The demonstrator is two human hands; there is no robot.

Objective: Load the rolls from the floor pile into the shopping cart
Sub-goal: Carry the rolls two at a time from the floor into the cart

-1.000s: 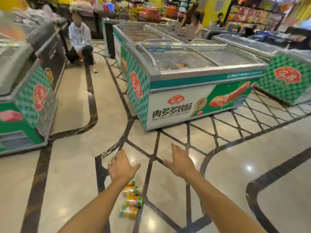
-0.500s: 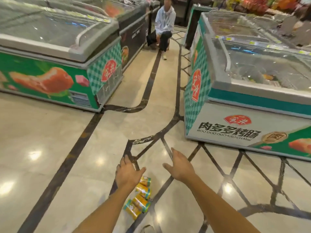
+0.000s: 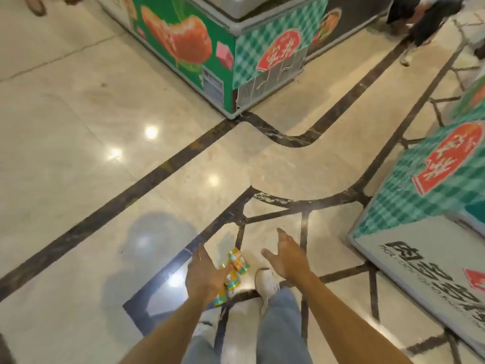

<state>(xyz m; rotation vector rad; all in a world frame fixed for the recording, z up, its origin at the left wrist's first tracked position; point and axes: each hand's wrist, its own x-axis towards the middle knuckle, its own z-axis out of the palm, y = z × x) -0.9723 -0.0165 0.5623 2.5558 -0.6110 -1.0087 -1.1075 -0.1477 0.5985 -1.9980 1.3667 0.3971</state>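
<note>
Several yellow rolls with teal ends (image 3: 234, 269) lie in a short row on the polished floor just ahead of my white shoe (image 3: 267, 282). My left hand (image 3: 203, 275) hovers over the row with its fingers stretched forward, covering part of it and holding nothing. My right hand (image 3: 286, 254) is held out to the right of the rolls, fingers straight and thumb spread, also holding nothing. No shopping cart is in view.
A green chest freezer (image 3: 210, 48) stands ahead at the top centre, and a second freezer (image 3: 430, 232) is close on the right. A seated person's legs (image 3: 420, 24) show at the top right. Beige floor with dark inlay lines spreads to the left.
The view has tipped down and swung left, so the freezers shifted right and my shoe and legs came into sight. Both hands stay outstretched above the rolls, which have not moved.
</note>
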